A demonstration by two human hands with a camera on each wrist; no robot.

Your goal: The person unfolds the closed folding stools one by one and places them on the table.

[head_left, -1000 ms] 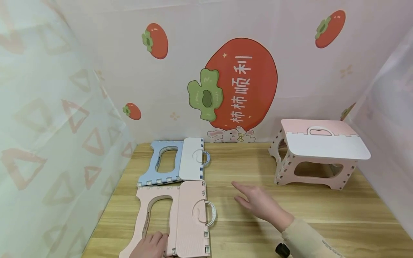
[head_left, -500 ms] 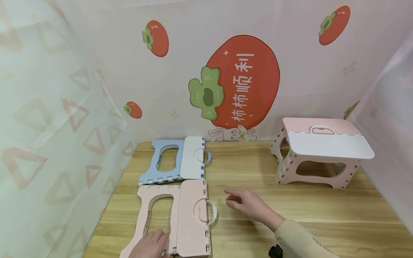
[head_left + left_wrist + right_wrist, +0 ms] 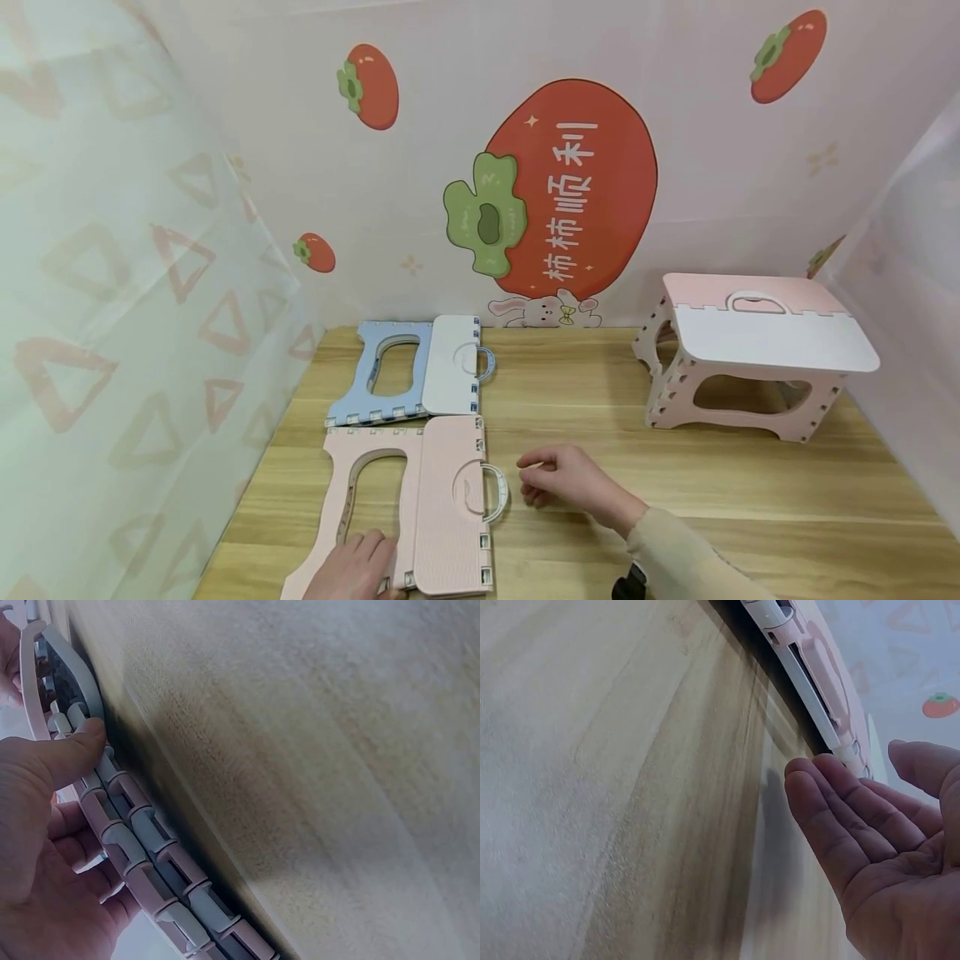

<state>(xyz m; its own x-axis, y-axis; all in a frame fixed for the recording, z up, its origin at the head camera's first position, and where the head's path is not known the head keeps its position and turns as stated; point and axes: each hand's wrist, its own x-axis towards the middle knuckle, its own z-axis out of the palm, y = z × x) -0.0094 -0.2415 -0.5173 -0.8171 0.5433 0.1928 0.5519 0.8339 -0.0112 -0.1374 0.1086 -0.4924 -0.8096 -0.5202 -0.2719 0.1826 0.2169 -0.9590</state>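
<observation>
A pink folding stool (image 3: 448,508) lies folded flat at the front left of the wooden table, its looped handle (image 3: 495,493) pointing right. My left hand (image 3: 354,568) grips its near edge; in the left wrist view the thumb presses on the hinged edge (image 3: 150,870) and the fingers lie on the other side. My right hand (image 3: 566,479) hovers just right of the handle, apart from it, fingers loosely bent. In the right wrist view its palm (image 3: 889,847) faces the stool's side (image 3: 810,682) and holds nothing.
Behind the pink stool lies a folded blue and white stool (image 3: 453,367), almost touching it. At the back right an unfolded pink and white stool (image 3: 772,337) stands upright on the table (image 3: 720,508). Printed sheets (image 3: 405,183) enclose the back and sides.
My right hand has moved left and slightly nearer me, towards the pink stool's handle, and its fingers have bent more. The left hand stays on the stool's near edge.
</observation>
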